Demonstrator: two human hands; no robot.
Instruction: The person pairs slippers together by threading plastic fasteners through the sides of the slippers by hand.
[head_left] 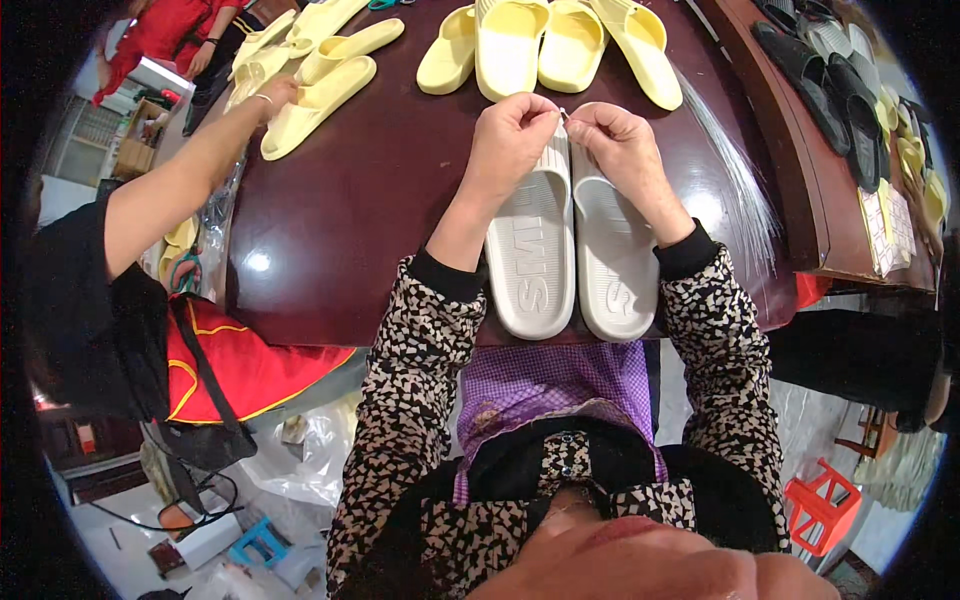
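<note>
Two white slide sandals lie sole-up, side by side, on the dark brown table in front of me. My left hand and my right hand meet above their far ends, fingers pinched on a thin clear plastic tie between them. Both forearms wear black-and-white patterned sleeves.
Several pale yellow slides lie at the table's far side. A co-worker's arm reaches from the left to more yellow slides. A bundle of clear plastic ties lies to the right, dark slides beyond. A red stool stands on the floor.
</note>
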